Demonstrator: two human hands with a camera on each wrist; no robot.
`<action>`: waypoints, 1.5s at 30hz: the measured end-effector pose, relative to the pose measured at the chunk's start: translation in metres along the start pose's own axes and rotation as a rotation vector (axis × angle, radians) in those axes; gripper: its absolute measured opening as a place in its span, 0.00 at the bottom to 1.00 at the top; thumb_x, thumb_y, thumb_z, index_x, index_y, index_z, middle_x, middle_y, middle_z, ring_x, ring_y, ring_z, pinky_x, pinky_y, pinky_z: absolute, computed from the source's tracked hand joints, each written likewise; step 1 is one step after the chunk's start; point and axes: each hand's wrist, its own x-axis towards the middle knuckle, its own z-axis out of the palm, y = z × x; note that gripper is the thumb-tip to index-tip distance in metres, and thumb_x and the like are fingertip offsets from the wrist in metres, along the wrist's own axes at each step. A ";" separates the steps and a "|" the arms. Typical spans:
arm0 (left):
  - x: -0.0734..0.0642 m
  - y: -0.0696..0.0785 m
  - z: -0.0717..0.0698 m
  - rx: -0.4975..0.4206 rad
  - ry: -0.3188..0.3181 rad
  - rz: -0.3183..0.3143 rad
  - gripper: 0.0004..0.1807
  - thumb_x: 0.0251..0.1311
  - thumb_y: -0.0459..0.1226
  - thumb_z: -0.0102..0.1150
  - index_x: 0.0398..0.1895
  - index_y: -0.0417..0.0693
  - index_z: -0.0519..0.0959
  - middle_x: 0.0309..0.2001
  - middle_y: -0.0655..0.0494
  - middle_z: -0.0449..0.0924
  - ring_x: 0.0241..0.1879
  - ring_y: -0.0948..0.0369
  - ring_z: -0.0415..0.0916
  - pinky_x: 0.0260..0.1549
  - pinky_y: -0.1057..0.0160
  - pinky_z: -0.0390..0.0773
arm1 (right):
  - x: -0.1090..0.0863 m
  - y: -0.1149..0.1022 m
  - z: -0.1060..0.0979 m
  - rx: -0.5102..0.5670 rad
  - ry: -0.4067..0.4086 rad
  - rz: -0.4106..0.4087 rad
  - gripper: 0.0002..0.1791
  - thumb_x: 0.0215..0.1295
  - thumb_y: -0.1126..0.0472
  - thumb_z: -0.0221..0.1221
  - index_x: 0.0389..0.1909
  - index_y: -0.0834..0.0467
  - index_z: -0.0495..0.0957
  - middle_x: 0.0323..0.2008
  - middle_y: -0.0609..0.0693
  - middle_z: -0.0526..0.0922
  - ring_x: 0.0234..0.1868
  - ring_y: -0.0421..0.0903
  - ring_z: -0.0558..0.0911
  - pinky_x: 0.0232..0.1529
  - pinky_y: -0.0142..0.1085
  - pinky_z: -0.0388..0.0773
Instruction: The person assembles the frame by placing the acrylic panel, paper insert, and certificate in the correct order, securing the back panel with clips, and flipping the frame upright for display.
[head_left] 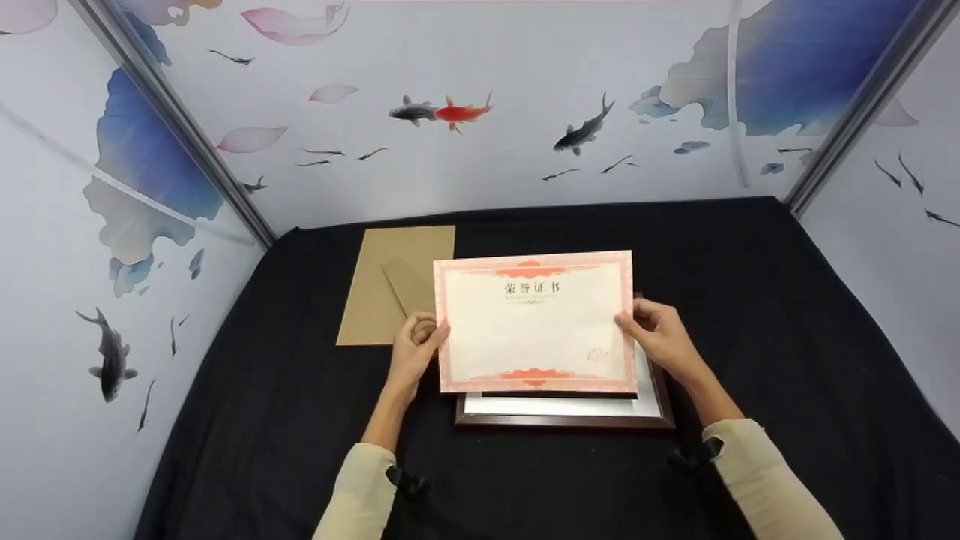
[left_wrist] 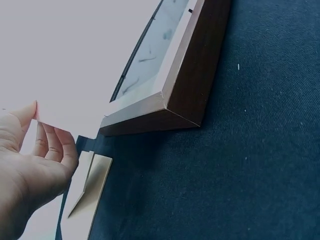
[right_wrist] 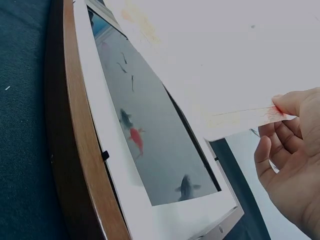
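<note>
Left fingers [left_wrist: 54, 146] and right fingers [right_wrist: 263, 152] pinch the certificate [head_left: 534, 330] over the frame [head_left: 566, 421] — seemingly positioning it — lowering likely calls for squared edges

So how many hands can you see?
2. The left hand pinches the left side of the paper, and the right hand pinches its right side.

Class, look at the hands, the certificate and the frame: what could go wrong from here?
1. The left hand and right hand pinch the certificate only near its side edges, so it might bend or slip.
2. The shiny panel in the frame shows reflections, so a stray finger could smudge it.
</note>
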 end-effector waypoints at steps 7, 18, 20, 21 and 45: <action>-0.001 -0.001 -0.007 0.116 -0.026 0.104 0.19 0.64 0.28 0.67 0.55 0.29 0.74 0.45 0.39 0.81 0.41 0.52 0.79 0.39 0.60 0.78 | -0.003 0.001 -0.012 0.015 0.033 -0.019 0.07 0.71 0.75 0.58 0.31 0.74 0.76 0.21 0.70 0.71 0.18 0.45 0.69 0.19 0.29 0.67; -0.012 0.010 0.007 0.506 -0.106 0.427 0.24 0.55 0.38 0.78 0.53 0.40 0.80 0.44 0.47 0.80 0.41 0.47 0.79 0.37 0.48 0.80 | -0.006 -0.004 -0.034 -0.045 0.083 -0.007 0.05 0.71 0.74 0.58 0.36 0.75 0.78 0.23 0.65 0.76 0.21 0.51 0.74 0.21 0.30 0.71; -0.014 0.012 0.011 0.561 -0.119 0.483 0.26 0.54 0.40 0.79 0.54 0.41 0.80 0.45 0.50 0.79 0.42 0.48 0.77 0.38 0.48 0.80 | -0.007 -0.004 -0.038 -0.057 0.083 -0.003 0.06 0.71 0.74 0.58 0.37 0.76 0.78 0.24 0.65 0.77 0.22 0.49 0.75 0.21 0.30 0.72; -0.014 0.012 0.012 0.595 -0.125 0.514 0.27 0.53 0.41 0.79 0.54 0.41 0.80 0.46 0.51 0.78 0.42 0.49 0.76 0.38 0.47 0.80 | -0.008 -0.005 -0.040 -0.058 0.087 0.002 0.06 0.72 0.73 0.58 0.38 0.76 0.78 0.24 0.66 0.77 0.22 0.49 0.75 0.21 0.30 0.72; -0.010 0.002 0.046 0.945 -0.023 0.883 0.12 0.48 0.26 0.74 0.30 0.53 0.83 0.33 0.62 0.76 0.33 0.63 0.73 0.28 0.64 0.74 | -0.010 0.018 -0.054 -0.039 0.132 0.080 0.12 0.74 0.68 0.59 0.48 0.75 0.79 0.32 0.63 0.82 0.29 0.41 0.80 0.28 0.30 0.78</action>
